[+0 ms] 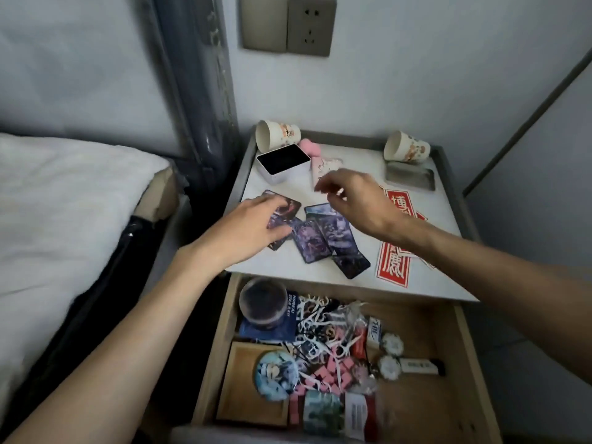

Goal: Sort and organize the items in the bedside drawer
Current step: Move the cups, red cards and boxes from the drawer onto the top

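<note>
The wooden drawer is pulled open below the white nightstand top. It holds a round dark tin, a round badge, white floss picks, pink blocks, a white lighter and small packets. Several dark picture cards lie spread on the nightstand top. My left hand rests flat with its fingers on the leftmost card. My right hand hovers above the cards, fingers loosely curled, holding nothing that I can make out.
Two paper cups lie tipped at the back of the top. A white box with a dark face, a pink case, a grey tray and red paper cuttings also sit there. A bed stands left.
</note>
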Demonstrator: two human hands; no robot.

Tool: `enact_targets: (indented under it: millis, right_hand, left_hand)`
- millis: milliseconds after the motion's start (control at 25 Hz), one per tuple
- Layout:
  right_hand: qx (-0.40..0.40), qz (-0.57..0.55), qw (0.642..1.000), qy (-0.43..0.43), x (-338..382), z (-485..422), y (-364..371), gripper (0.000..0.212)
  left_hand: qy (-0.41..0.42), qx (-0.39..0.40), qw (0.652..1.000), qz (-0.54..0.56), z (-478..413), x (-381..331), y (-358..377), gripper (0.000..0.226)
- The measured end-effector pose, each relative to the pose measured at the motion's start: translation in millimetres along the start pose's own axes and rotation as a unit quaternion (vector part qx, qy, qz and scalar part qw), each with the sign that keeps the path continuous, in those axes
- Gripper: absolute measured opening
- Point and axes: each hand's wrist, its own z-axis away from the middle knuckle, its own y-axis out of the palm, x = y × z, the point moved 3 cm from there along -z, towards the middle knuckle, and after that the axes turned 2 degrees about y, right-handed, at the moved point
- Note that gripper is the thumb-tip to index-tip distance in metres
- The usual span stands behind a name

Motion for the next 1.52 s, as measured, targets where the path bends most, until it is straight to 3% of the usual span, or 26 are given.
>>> enact_targets:
  millis: [120,200,320,440,560,760,880,960,1080,1280,1440,1520]
  right_hand:
    - [0.04,0.036,0.998,-0.034,15,79,7,0.019]
    - [0.103,0.009,0.994,-0.045,20,122,20,0.022]
    - [0.238,0.022,0.97,-0.048,19,175,59,0.032]
    - [0.323,0.026,0.945,-0.041,20,219,106,0.051]
    - [0.324,0.056,0.941,-0.075,22,236,134,0.06]
    - [0.311,0.065,0.943,-0.094,22,237,142,0.05]
    - [0.341,0.034,0.938,-0.059,17,238,143,0.039]
    - [0.36,-0.049,0.932,0.006,10,236,136,0.022]
    - [0.376,-0.133,0.91,0.108,-9,231,126,0.016]
    - [0.425,-0.039,0.9,0.087,-26,230,123,0.024]
    - [0.322,-0.025,0.945,0.049,-19,219,119,0.024]
    - [0.303,-0.048,0.95,0.053,-11,214,119,0.024]
  left_hand:
    - [0.019,0.013,1.0,0.009,38,-33,13,0.031]
    - [0.051,0.103,0.993,-0.011,74,-55,34,0.026]
    - [0.081,0.236,0.963,-0.098,119,-57,74,0.039]
    - [0.092,0.292,0.93,-0.205,137,-34,115,0.055]
    - [0.127,0.303,0.908,-0.26,140,-21,143,0.061]
    - [0.153,0.274,0.904,-0.289,133,-13,149,0.059]
    - [0.154,0.267,0.907,-0.287,133,-13,150,0.059]
    - [0.155,0.266,0.905,-0.295,132,-14,151,0.06]
    - [0.135,0.27,0.905,-0.301,128,-12,152,0.067]
    - [0.117,0.27,0.902,-0.314,126,-19,150,0.067]
    - [0.124,0.269,0.902,-0.315,123,-19,148,0.064]
    - [0.097,0.276,0.905,-0.309,122,-15,149,0.065]
